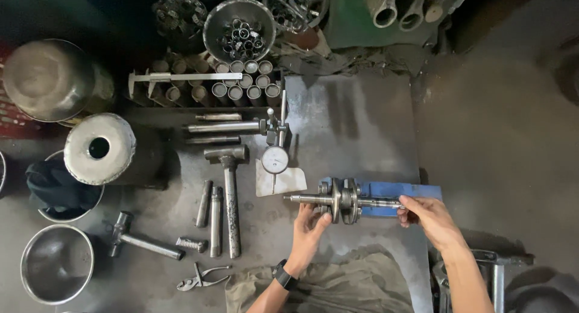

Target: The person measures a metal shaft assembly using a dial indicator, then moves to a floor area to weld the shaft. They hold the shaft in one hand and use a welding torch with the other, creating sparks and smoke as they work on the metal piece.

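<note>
We work over a dark grey steel bench (356,126), its plate scuffed and oily, with a crumpled olive-grey cloth (338,286) lying at its near edge. At the far left stand a large round dull-metal pot (51,78) and a battered silver cylinder with a hole in its top (99,147); nearer us sits an empty steel bowl (57,263). A steel bowl of small rings (239,28) stands at the back, above rows of short metal sleeves (241,87).

On the bench, a blue metal stand (392,195) carries the steel crankshaft with two round webs (344,199), which lies level, its shafts pointing left and right. Our left hand (309,228) reaches up from below, fingers curled against the left shaft end and the web, gripping it lightly. Our right hand (429,215) pinches the tip of the right shaft between thumb and fingers.

Just left of the crankshaft, a round white-faced dial gauge (275,160) on a steel post stands over a white scrap of paper (280,181). Further left lie a long steel-headed hammer (229,192), a smaller hammer (142,240), several grey steel rods (211,213), a steel caliper (181,78) and small pliers (199,278).
</note>
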